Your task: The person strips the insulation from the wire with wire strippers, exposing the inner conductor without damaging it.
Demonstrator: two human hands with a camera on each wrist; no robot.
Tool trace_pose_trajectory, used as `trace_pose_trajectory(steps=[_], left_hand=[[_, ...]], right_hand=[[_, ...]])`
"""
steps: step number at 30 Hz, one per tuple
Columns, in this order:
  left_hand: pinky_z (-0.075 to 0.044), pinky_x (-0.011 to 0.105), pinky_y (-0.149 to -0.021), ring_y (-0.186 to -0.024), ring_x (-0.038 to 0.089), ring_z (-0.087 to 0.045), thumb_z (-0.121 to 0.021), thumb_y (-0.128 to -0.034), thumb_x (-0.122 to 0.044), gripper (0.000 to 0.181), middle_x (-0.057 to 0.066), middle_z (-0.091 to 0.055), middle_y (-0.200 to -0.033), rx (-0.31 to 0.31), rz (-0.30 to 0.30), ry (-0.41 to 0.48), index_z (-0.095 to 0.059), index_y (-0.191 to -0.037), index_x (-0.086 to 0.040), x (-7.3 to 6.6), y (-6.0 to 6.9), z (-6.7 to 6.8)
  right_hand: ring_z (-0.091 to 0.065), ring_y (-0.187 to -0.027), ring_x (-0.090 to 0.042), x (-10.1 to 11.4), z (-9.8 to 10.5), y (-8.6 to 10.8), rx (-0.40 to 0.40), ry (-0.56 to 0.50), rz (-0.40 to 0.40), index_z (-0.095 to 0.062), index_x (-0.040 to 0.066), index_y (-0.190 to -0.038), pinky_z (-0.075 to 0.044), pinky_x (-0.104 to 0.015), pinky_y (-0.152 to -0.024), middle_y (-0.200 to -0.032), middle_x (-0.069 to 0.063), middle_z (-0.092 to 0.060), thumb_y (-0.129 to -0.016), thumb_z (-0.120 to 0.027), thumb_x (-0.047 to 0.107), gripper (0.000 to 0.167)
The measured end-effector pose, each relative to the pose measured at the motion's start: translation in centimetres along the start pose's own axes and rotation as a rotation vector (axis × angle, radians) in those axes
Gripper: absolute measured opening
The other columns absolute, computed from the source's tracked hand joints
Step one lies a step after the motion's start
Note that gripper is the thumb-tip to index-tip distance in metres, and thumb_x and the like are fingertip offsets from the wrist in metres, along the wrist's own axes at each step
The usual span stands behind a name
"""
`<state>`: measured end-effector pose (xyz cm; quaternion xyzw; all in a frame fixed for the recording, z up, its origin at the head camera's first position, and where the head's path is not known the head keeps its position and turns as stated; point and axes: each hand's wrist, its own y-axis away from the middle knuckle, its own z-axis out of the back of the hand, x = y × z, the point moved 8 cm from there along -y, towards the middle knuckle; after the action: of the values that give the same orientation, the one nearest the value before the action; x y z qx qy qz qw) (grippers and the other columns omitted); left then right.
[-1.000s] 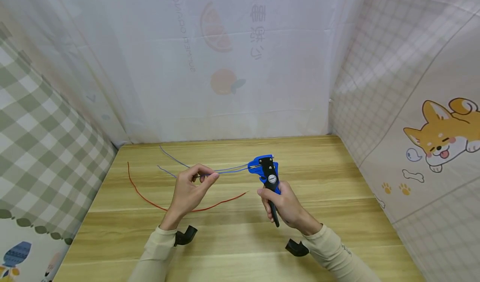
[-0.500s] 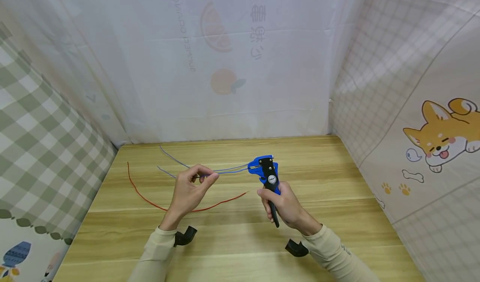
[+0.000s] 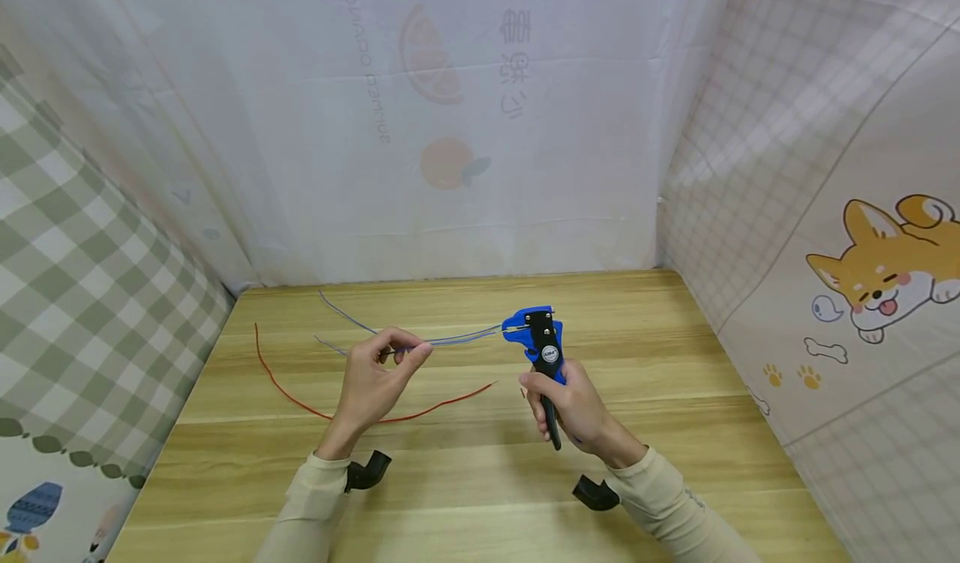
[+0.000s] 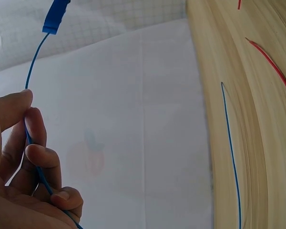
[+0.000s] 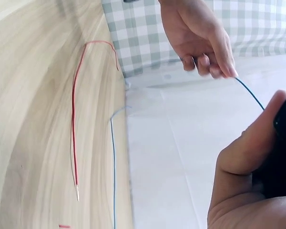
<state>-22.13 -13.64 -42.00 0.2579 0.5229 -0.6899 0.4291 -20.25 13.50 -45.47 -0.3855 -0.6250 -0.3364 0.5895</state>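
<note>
In the head view my left hand [image 3: 378,380] pinches a blue wire [image 4: 33,62] between thumb and forefinger, the other fingers curled loosely beneath. The wire's far end reaches the nose of a blue and black wire stripper [image 3: 542,327]; whether it sits inside the jaws I cannot tell. My right hand [image 3: 572,406] grips the stripper by its handles, head pointing left. A second blue wire [image 5: 113,157] lies on the table behind the held one. Nearer to me, a red wire [image 3: 450,401] curves across the tabletop, its right end stripped bare.
A short red scrap [image 5: 64,226] lies on the wooden table [image 3: 465,496], left of the right hand. Black curved pieces [image 3: 369,470] show at both wrists. Printed cloth hangs behind and on both sides, with a checked cloth [image 3: 82,188] at the left.
The stripper and right hand have shifted slightly right, uncovering the red scrap. My left hand has drawn a little left, still pinching the blue wire.
</note>
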Motion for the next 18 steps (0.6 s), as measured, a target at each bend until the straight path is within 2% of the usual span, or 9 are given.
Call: trace_pose_trajectory(steps=[4, 10, 18], left_hand=[[-0.04, 0.021, -0.065, -0.075, 0.006, -0.055, -0.086, -0.0993, -0.004, 0.011, 0.0, -0.068, -0.081, -0.017, 0.018, -0.007, -0.082, -0.097, -0.014, 0.39, 0.13, 0.63], [-0.04, 0.021, -0.065, -0.075, 0.005, -0.055, -0.085, -0.0988, -0.002, 0.011, 0.001, -0.069, -0.08, -0.021, 0.01, -0.011, -0.082, -0.098, -0.013, 0.38, 0.15, 0.88], [-0.039, 0.022, -0.065, -0.075, 0.005, -0.054, -0.086, -0.0986, -0.003, 0.012, 0.001, -0.068, -0.079, -0.023, 0.023, -0.014, -0.082, -0.096, -0.014, 0.61, 0.23, 0.9]], right_hand=[[-0.056, -0.048, -0.007, 0.16, 0.57, 0.14, -0.014, -0.023, 0.001, -0.049, -0.007, -0.084, -0.054, -0.028, -0.043, -0.059, 0.006, -0.057, -0.114, -0.058, 0.013, 0.038], [-0.056, -0.049, -0.007, 0.2, 0.81, 0.14, -0.02, -0.024, -0.005, -0.049, -0.01, -0.084, -0.054, -0.029, -0.043, -0.06, 0.005, -0.058, -0.114, -0.059, 0.013, 0.039], [-0.057, -0.05, -0.009, 0.05, 1.03, 0.15, -0.023, -0.025, -0.007, -0.055, 0.0, -0.091, -0.055, -0.032, -0.044, -0.061, 0.004, -0.058, -0.115, -0.059, 0.014, 0.028]])
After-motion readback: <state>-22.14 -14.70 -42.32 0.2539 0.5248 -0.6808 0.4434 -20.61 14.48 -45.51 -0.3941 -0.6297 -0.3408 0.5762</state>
